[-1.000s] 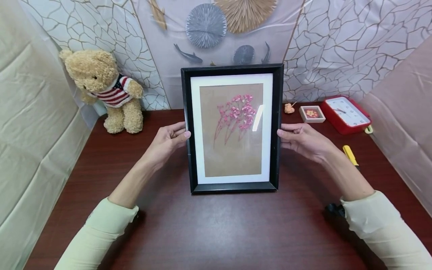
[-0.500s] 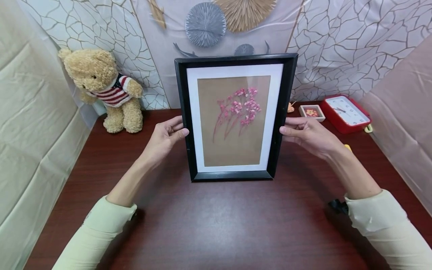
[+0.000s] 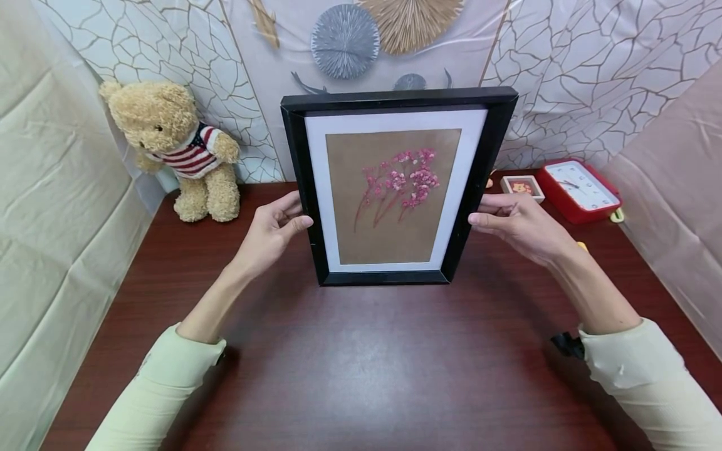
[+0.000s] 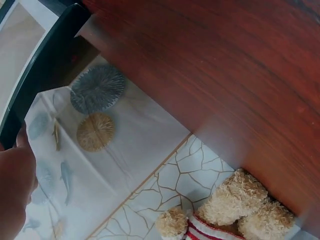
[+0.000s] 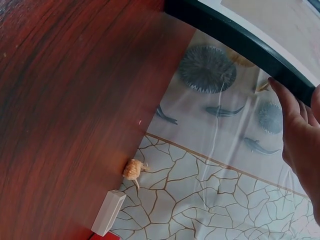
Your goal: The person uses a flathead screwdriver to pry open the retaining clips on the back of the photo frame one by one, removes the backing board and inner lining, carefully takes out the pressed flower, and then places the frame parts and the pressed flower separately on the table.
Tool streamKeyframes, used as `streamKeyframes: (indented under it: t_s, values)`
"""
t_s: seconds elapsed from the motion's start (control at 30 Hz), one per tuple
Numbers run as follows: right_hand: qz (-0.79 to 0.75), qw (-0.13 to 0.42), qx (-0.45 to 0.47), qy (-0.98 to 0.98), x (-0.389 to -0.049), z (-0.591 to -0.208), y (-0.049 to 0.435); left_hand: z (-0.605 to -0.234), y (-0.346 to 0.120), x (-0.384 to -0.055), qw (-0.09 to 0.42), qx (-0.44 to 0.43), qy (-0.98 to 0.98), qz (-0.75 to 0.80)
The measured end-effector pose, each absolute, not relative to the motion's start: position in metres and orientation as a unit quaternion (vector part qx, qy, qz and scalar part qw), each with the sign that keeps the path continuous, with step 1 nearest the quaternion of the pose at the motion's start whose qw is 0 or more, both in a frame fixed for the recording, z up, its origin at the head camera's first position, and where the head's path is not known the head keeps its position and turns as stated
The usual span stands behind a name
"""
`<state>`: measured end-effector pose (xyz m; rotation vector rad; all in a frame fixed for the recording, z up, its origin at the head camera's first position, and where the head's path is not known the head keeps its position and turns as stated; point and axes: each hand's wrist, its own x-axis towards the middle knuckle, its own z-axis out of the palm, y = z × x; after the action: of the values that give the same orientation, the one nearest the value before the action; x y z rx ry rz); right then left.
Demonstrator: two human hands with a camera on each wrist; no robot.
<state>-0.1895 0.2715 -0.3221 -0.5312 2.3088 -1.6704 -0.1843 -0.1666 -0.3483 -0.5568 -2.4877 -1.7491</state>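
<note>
A black picture frame (image 3: 400, 99) with a white mat and pink pressed flowers (image 3: 403, 178) stands near the middle of the table, its top leaning towards me. My left hand (image 3: 271, 235) holds its left side, thumb on the front edge and fingers reaching behind. On the opposite side my right hand (image 3: 519, 228) grips the frame the same way. Both wrist views show the frame's dark side edge by the hand; the fingers behind it are partly hidden. Whether the bottom edge touches the table is hard to tell.
A teddy bear (image 3: 169, 150) sits at the back left of the brown table (image 3: 361, 369). At the back right are a small square box (image 3: 521, 188), a red-framed clock (image 3: 581, 190) and a small orange item (image 5: 133, 169). A patterned cloth (image 3: 541, 94) hangs behind.
The frame's lower edge has moved away from me while its top has tipped towards me. Both hands have kept their hold and shifted slightly. The yellow-handled item is now mostly hidden by my right arm.
</note>
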Motion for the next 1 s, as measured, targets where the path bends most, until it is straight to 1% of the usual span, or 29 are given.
streamKeyframes:
  t_s: [0.13, 0.3, 0.57, 0.8, 1.0]
  values:
    - [-0.501, 0.083, -0.180, 0.842, -0.187, -0.322, 0.273, -0.352, -0.168, -0.184, 0.045, -0.195, -0.802, -0.563]
    - [-0.465, 0.050, -0.182, 0.865, -0.186, -0.325, 0.275, -0.355, -0.168, -0.184, 0.059, -0.215, -0.791, -0.570]
    - [-0.438, 0.019, -0.185, 0.879, -0.182, -0.327, 0.276, -0.357, -0.172, -0.180, 0.069, -0.231, -0.794, -0.559]
    - [-0.460, -0.011, -0.210, 0.863, -0.180, -0.333, 0.274, -0.362, -0.174, -0.181, 0.092, -0.277, -0.779, -0.555]
    - [-0.469, -0.008, -0.204, 0.859, -0.177, -0.335, 0.275, -0.362, -0.175, -0.182, 0.096, -0.297, -0.772, -0.553]
